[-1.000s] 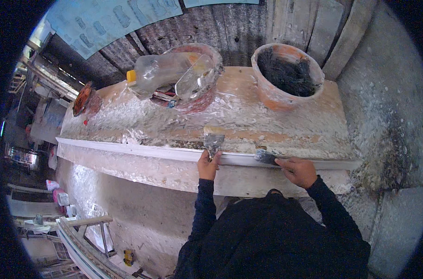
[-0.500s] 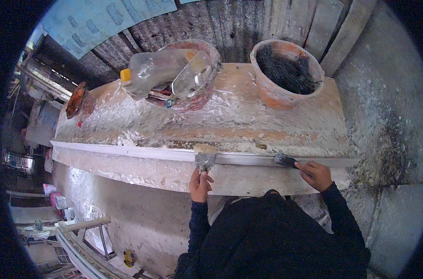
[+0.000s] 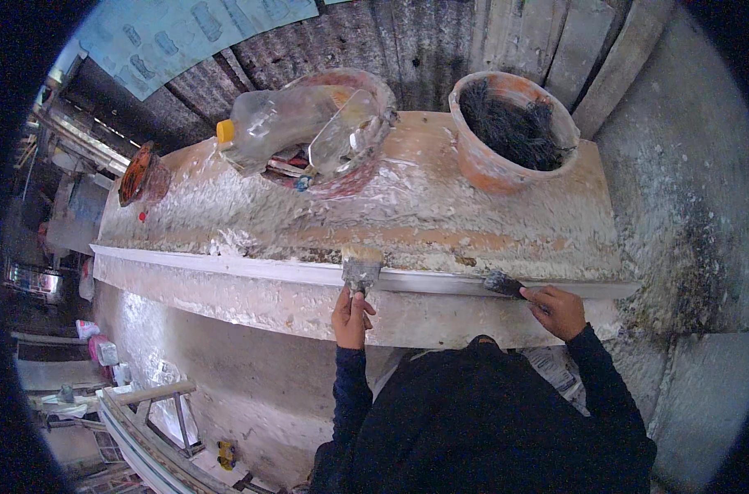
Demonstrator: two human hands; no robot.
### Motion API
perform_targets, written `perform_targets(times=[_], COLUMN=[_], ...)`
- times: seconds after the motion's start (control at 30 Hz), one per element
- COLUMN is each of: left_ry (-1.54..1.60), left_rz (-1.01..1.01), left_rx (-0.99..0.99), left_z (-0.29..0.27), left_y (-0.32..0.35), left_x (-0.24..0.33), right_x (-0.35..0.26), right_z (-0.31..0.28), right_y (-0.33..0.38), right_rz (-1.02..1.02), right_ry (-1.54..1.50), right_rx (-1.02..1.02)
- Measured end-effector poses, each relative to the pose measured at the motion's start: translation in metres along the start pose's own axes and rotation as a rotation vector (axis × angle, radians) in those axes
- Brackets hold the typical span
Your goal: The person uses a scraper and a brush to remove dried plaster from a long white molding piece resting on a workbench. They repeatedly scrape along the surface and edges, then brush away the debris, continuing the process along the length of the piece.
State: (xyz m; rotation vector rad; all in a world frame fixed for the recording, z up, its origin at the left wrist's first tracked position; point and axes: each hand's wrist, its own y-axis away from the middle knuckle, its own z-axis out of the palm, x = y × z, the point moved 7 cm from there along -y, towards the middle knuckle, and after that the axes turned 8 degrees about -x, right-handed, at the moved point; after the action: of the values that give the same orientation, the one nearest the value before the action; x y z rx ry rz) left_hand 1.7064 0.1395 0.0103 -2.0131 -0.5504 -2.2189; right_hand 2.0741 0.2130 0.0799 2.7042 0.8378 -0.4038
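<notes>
My left hand [image 3: 354, 315] is closed round a wide flat brush [image 3: 361, 271] with pale bristles and a grey, plaster-smeared body. The bristles point away from me, over a long white moulding strip [image 3: 251, 267] lying along the bench; whether they touch it I cannot tell. My right hand [image 3: 557, 312] grips a small tool with a black handle and a dark, grey-smeared head [image 3: 501, 284]. That head lies at the strip's right portion, and its exact kind is not clear.
Crusted plaster coats the bench [image 3: 407, 193]. At the back stand a bucket [image 3: 391, 111] holding a clear bottle [image 3: 280, 123] with a yellow cap, and an orange bucket [image 3: 490, 169] with dark fibres [image 3: 506, 123]. An orange-brown container [image 3: 144, 177] is far left; a rough wall [image 3: 679, 165] bounds the right.
The brush in my left hand has shifted slightly away from me and to the left along the strip. My right hand and its tool have barely moved. The view has shifted a little.
</notes>
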Motion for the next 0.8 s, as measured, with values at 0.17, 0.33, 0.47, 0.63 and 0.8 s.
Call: perform_targets(times=[0.17, 0.33, 0.47, 0.63, 0.8], left_ry=[0.05, 0.024, 0.042, 0.046, 0.06], left_rz=[-0.036, -0.052, -0.041, -0.062, -0.091], left_rx=[0.058, 0.071, 0.126, 0.187, 0.184], left_z=[0.001, -0.013, -0.034, -0.048, -0.043], left_y=[0.001, 0.01, 0.024, 0.034, 0.039], left_x=[-0.006, -0.012, -0.015, -0.025, -0.032], right_x=[-0.045, -0.095, -0.076, -0.053, -0.097], right_z=[0.018, 0.022, 0.01, 0.01, 0.016], right_y=[-0.045, -0.086, -0.064, -0.039, -0.076], right_rz=[-0.091, -0.17, -0.17, -0.053, -0.143], right_ry=[-0.077, -0.112, -0.098, -0.098, -0.072], right_rx=[0.06, 0.008, 0.014, -0.023, 0.065])
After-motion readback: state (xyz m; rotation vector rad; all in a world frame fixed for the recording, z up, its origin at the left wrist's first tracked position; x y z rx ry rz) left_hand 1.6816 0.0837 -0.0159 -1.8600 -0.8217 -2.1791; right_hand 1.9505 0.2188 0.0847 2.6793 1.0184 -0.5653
